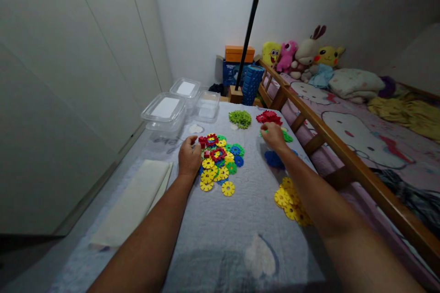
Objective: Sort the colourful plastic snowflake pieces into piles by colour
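A mixed heap of plastic snowflake discs (220, 160) in yellow, red, blue and green lies on a pale blue cloth (240, 233). My left hand (189, 155) rests at the heap's left edge, fingers curled round a red disc. My right hand (273, 136) reaches to the far right and pinches a green disc over the dark green pile (287, 137). Sorted piles surround it: light green (240, 118), red (268, 117), blue (274, 159) and yellow (291, 203).
Clear plastic tubs (165, 114) with lids stand at the back left. A folded cream cloth (134, 201) lies left. A wooden bed rail (343, 151) runs along the right, with plush toys (299, 57) on the bed. A black pole (250, 25) and boxes stand behind.
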The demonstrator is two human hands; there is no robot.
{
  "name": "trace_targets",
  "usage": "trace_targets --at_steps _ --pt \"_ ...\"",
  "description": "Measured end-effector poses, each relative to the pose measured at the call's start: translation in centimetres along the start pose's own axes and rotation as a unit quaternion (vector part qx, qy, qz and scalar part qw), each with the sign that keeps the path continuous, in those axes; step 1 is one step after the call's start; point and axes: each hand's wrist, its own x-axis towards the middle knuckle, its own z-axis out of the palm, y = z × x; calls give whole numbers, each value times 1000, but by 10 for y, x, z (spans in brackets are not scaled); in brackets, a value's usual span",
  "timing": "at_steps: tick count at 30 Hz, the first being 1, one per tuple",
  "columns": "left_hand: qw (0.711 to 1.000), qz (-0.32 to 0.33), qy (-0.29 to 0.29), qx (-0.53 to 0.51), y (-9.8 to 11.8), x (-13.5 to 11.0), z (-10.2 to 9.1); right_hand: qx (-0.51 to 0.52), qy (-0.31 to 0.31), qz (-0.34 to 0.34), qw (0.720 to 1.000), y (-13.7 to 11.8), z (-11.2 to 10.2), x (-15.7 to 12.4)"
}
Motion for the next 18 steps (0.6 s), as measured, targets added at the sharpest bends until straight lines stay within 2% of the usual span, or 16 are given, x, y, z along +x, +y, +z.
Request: trace_targets --at_steps 4,7,12,18 --pt "999 -16 18 -24 1 1 -2 44 -94 -118 988 -59 8 -2" --pt "999 -18 19 -28 2 1 -2 43 -135 -160 977 -101 23 -6" --pt "999 -18 16 -28 1 1 -3 18 -169 -141 975 -149 47 -7" --pt "999 -21 16 -31 0 1 -3 2 -205 -80 975 -165 61 0"
